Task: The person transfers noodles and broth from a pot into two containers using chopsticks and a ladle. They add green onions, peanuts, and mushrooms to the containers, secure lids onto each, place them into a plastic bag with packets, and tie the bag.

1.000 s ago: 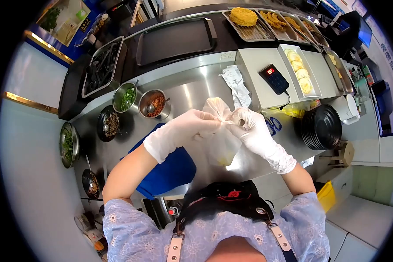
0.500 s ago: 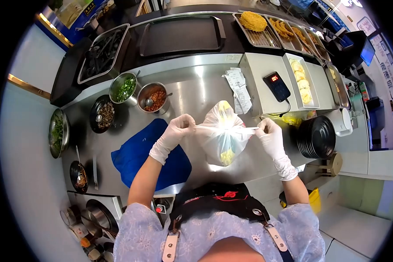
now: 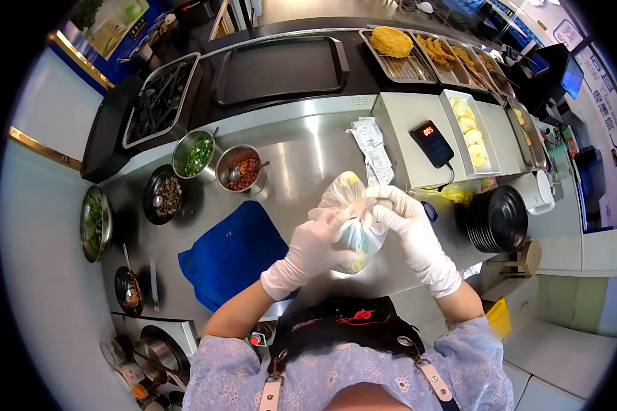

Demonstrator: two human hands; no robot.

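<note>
Both my hands wear white gloves and close around a filled white plastic bag (image 3: 360,241) over the steel counter. My left hand (image 3: 317,252) wraps the bag's left side near its gathered top. On the other side, my right hand (image 3: 399,214) pinches the plastic at the knot area. Something yellow shows through the bag's upper and lower ends, and a bluish patch shows in the middle. Fingers hide much of the gathered part. A blue cloth (image 3: 233,253) lies left of my left forearm.
Bowls of chopped greens (image 3: 196,155), red-brown topping (image 3: 243,170) and minced topping (image 3: 162,194) stand at left. Receipts (image 3: 371,147) lie behind the bag. A black device with a red display (image 3: 432,142) and stacked black bowls (image 3: 498,218) are at right; an empty tray (image 3: 281,68) sits on the ledge.
My hands were apart, stretching the bag's two handles sideways. Now they have come together at its gathered top, with my left hand against its side.
</note>
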